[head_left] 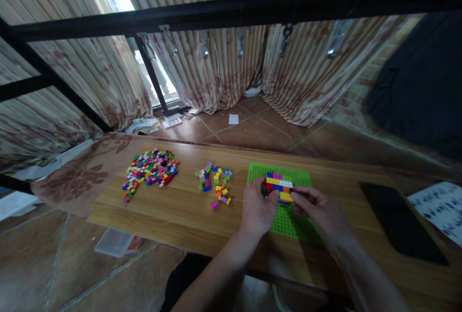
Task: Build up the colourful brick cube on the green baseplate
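A small build of coloured bricks [278,184], with blue, yellow, pink, white, red and orange pieces, stands on a green baseplate [299,177] on the wooden table. My left hand [257,207] grips the build's left side with curled fingers. My right hand [317,207] pinches its lower right edge near a yellow brick. Both hands rest over the plate's front half.
A big heap of loose coloured bricks [150,168] lies at the table's left, a smaller scatter [215,184] in the middle. A black slab [400,220] and a printed sheet [442,208] lie at the right. A black metal frame bar [238,11] crosses overhead.
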A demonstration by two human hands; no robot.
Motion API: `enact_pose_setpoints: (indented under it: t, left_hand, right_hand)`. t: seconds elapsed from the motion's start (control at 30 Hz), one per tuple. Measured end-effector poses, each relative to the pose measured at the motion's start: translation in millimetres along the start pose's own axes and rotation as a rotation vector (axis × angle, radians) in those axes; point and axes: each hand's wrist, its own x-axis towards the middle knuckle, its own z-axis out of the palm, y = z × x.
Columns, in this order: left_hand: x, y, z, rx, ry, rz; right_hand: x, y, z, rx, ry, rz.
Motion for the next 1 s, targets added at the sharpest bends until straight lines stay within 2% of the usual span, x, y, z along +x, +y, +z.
enact_pose_setpoints:
  t: [0.43,0.6,0.7,0.8,1.0]
  left_hand:
    - [-4,2,-0.9,0.054,-0.004,0.050]
    - [-1,-6,-2.3,-0.022,-0.050,0.025]
    - [0,-8,-3.9,-0.039,-0.096,0.005]
    - [-1,-5,-6.2,-0.018,-0.137,0.013]
    - [-5,2,-10.4,0.051,-0.123,0.033]
  right_hand:
    - [5,9,3,-0.033,0.027,-0.072]
    - [7,6,2,-0.005,0.025,-0.058]
    - [8,5,3,0.000,0.072,-0.070]
    - [10,7,4,-0.008,0.103,-0.080]
    - [10,5,6,-0.012,0.106,-0.086]
